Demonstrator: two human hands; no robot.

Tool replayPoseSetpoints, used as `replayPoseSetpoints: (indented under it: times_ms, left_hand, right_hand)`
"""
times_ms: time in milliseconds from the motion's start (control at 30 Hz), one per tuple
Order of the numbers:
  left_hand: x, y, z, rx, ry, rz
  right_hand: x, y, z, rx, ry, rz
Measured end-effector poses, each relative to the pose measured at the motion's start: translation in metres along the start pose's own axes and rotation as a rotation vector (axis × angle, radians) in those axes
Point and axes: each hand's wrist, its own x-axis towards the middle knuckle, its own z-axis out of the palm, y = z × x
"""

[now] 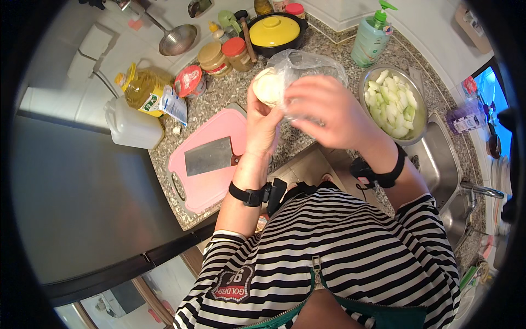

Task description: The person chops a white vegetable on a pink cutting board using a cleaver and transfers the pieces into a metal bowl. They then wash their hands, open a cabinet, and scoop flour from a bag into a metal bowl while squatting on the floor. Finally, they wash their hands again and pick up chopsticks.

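Note:
My left hand (263, 119) is wrapped around a round, pale, whitish piece of food (269, 87), perhaps a vegetable head, partly inside a clear plastic bag (306, 61). Slightly blurred, my right hand (324, 109) is against the bag at the food's right side, its fingers bent over the film. Below and left of my left hand, a cleaver (209, 156) lies flat on a pink cutting board (205, 185); my left forearm hides part of its handle. A metal bowl (423, 88) of pale green vegetable slices (392, 105) stands right of my right hand.
Behind the hands stand a black pot with a yellow lid (274, 31), several jars (239, 54) and a green pump bottle (370, 41). An oil bottle (141, 88) and a white plastic jug (133, 123) are at the left. The steel sink (437, 160) is at the right.

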Motion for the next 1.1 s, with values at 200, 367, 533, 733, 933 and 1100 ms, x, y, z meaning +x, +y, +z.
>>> replayPoseSetpoints:
  times_ms: [200, 367, 533, 733, 933, 1100]
  left_hand:
    - [-0.002, -0.013, -0.014, -0.103, 0.107, -0.115]
    - [-0.005, -0.025, -0.011, -0.078, 0.045, -0.125]
    - [0.003, -0.052, -0.026, 0.014, 0.160, -0.347]
    - [0.020, -0.085, -0.001, 0.107, 0.184, -0.503]
    - [0.087, -0.118, 0.015, 0.319, 0.100, -0.440]
    - [0.132, -0.149, -0.001, 1.399, -0.023, 0.154]
  right_hand:
    - [-0.008, -0.010, -0.005, -0.132, -0.061, -0.290]
    - [-0.018, 0.011, 0.008, -0.214, -0.100, 0.212]
    - [-0.066, 0.020, 0.012, -0.267, -0.320, 0.202]
    - [-0.106, 0.031, 0.031, -0.211, -0.288, 0.377]
    - [-0.116, 0.059, 0.027, -0.257, -0.286, 0.517]
    - [-0.137, 0.052, -0.015, -0.261, -0.304, 0.560]
